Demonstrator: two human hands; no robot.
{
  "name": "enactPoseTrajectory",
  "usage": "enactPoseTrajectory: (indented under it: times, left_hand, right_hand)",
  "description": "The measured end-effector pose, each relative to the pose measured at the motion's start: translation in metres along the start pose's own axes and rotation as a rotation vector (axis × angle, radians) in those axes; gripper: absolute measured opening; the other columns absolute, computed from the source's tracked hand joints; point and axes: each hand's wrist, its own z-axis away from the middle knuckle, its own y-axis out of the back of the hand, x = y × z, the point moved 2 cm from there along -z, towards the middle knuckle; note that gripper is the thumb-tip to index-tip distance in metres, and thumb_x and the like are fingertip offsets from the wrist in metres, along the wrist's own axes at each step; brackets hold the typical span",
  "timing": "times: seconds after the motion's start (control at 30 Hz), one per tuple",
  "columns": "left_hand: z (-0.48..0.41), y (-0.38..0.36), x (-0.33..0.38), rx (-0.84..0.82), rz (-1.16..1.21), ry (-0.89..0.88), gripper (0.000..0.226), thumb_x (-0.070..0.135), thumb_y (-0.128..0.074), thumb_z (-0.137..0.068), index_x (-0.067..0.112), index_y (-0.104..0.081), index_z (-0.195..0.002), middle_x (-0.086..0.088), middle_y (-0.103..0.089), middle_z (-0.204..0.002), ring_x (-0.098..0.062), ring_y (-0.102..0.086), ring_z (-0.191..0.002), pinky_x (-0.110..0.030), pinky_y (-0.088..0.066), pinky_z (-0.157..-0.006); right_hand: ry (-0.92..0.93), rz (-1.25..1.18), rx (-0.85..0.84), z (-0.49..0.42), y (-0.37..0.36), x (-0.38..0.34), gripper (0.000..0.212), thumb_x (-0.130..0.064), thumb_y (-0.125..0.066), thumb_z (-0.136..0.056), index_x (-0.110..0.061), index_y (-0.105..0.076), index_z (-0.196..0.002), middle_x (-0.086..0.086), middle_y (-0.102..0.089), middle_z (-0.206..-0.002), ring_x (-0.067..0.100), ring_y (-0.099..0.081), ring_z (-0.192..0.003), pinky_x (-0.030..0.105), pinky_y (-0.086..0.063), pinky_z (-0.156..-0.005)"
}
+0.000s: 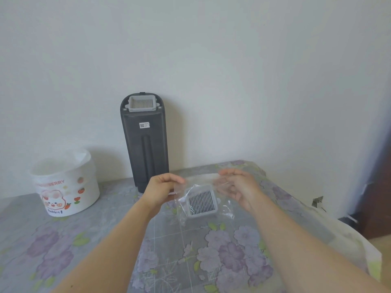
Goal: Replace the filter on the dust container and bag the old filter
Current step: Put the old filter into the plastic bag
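The old filter (202, 203) is hanging inside the clear bag (225, 205) above the table (105, 229), looking light and rigid, its pleats likely fragile. The bag is looking thin, limp and slippery, best held by its mouth edge, which the left hand (163, 185) and right hand (239, 187) are each pinching. The container (146, 149) is standing at the far side, the new filter (142, 102) sitting on top

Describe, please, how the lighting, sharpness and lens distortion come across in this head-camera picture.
Head view: soft, even daylight, with a faint shadow on the wall left of the dust container; the wide lens bows the table edge; the right hand looks smeared behind the clear bag, the left hand crisper; the pleats of the old filter read clearly.
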Motion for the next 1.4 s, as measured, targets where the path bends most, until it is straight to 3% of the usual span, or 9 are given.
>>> enactPoseTrajectory:
  times: [0.17, 0.33, 0.5, 0.63, 0.8, 0.9, 1.0, 1.17, 1.4]
  left_hand:
    - [-0.003, 0.0, -0.002, 0.046, 0.003, 0.046, 0.029, -0.005, -0.046, -0.087, 0.001, -0.072, -0.079, -0.011, -0.073, -0.089, -0.025, -0.067, -0.08, -0.031, -0.058, -0.069]
    - [-0.005, -0.002, -0.001, 0.061, -0.084, 0.025, 0.019, 0.012, -0.077, -0.076, 0.005, -0.07, -0.093, -0.007, -0.071, -0.091, -0.018, -0.068, -0.08, -0.029, -0.059, -0.069]
    - [-0.003, 0.0, 0.005, 0.134, -0.079, -0.038, 0.029, -0.007, -0.076, -0.072, 0.01, -0.066, -0.093, -0.015, -0.066, -0.104, -0.019, -0.066, -0.076, -0.023, -0.058, -0.065]
    - [-0.002, 0.003, 0.011, 0.151, -0.007, -0.067, 0.03, -0.01, -0.073, -0.073, 0.012, -0.065, -0.092, -0.013, -0.064, -0.105, -0.016, -0.065, -0.074, -0.015, -0.056, -0.06]
    - [0.003, 0.012, 0.02, 0.189, -0.265, -0.168, 0.036, -0.002, -0.079, -0.069, 0.019, -0.061, -0.092, -0.005, -0.062, -0.104, -0.02, -0.055, -0.08, -0.036, -0.054, -0.082]
    - [0.012, 0.015, 0.032, 0.229, -0.442, -0.322, 0.038, 0.01, -0.078, -0.072, 0.024, -0.06, -0.102, 0.005, -0.056, -0.114, -0.011, -0.053, -0.105, -0.028, -0.043, -0.091]
    - [0.026, 0.03, 0.053, 0.403, -0.558, -0.518, 0.028, 0.016, -0.068, -0.08, 0.021, -0.062, -0.107, 0.008, -0.053, -0.114, -0.006, -0.051, -0.104, -0.024, -0.041, -0.09]
    - [0.038, 0.087, 0.088, 0.616, -0.675, -0.601, 0.023, 0.015, -0.057, -0.086, 0.021, -0.063, -0.107, 0.008, -0.055, -0.116, -0.005, -0.051, -0.1, -0.022, -0.036, -0.08]
    - [0.052, 0.191, 0.116, 0.784, -0.772, -0.503, 0.027, 0.012, -0.052, -0.087, 0.019, -0.062, -0.111, 0.001, -0.052, -0.122, -0.018, -0.053, -0.111, -0.027, -0.038, -0.08]
  right_hand:
    - [-0.018, 0.03, 0.014, -0.004, 0.003, 0.002, 0.026, -0.004, -0.04, -0.087, -0.006, -0.063, -0.074, 0.015, -0.072, -0.078, 0.028, -0.069, -0.075, 0.038, -0.055, -0.075]
    - [0.023, 0.197, 0.055, -0.006, -0.005, 0.004, 0.005, -0.008, -0.065, -0.084, -0.012, -0.062, -0.085, 0.016, -0.071, -0.101, 0.02, -0.065, -0.074, 0.029, -0.057, -0.067]
    - [-0.003, 0.242, -0.012, -0.007, -0.006, 0.01, 0.074, -0.018, -0.078, -0.077, -0.022, -0.042, -0.141, 0.008, -0.06, -0.131, 0.021, -0.071, -0.092, 0.031, -0.057, -0.077]
    - [-0.105, 0.352, -0.101, 0.004, -0.014, 0.005, 0.022, -0.036, -0.062, -0.09, -0.024, -0.062, -0.109, -0.001, -0.07, -0.101, 0.016, -0.071, -0.071, 0.026, -0.054, -0.064]
    - [0.09, 0.398, -0.028, 0.005, -0.027, -0.008, 0.016, -0.013, -0.063, -0.09, -0.026, -0.067, -0.081, 0.004, -0.069, -0.099, 0.015, -0.064, -0.074, 0.034, -0.058, -0.074]
    - [0.168, 0.361, -0.031, 0.013, -0.041, -0.018, 0.025, -0.002, -0.063, -0.088, -0.025, -0.069, -0.081, 0.001, -0.069, -0.08, 0.007, -0.061, -0.053, 0.02, -0.05, -0.05]
    - [0.23, 0.37, -0.025, 0.021, -0.066, -0.028, 0.023, 0.002, -0.066, -0.084, -0.019, -0.074, -0.091, 0.009, -0.071, -0.087, 0.01, -0.059, -0.051, 0.022, -0.051, -0.054]
    - [0.436, 0.532, -0.003, 0.03, -0.13, -0.048, 0.03, -0.005, -0.065, -0.081, -0.032, -0.076, -0.081, -0.006, -0.073, -0.085, 0.014, -0.065, -0.075, 0.039, -0.057, -0.087]
    - [0.767, 0.733, -0.048, 0.059, -0.248, -0.083, 0.027, -0.016, -0.057, -0.091, -0.032, -0.074, -0.104, -0.013, -0.072, -0.112, 0.009, -0.065, -0.1, 0.025, -0.049, -0.081]
